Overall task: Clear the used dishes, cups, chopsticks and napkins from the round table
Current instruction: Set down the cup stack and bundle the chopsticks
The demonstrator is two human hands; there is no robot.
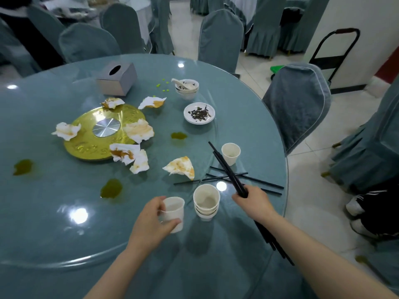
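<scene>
I see my left hand (pixel 154 221) gripping a white cup (pixel 174 212) at lower centre of the frame, just left of a stack of cups (pixel 206 201) standing on the desk (pixel 54 212). My right hand (pixel 254 201) holds a bundle of black chopsticks (pixel 226 167). More chopsticks (pixel 265 183) lie crossed beneath it. One further cup (pixel 231 153) stands beyond. Soiled napkins (pixel 138 130) ring a gold disc (pixel 86 134) at centre left.
</scene>
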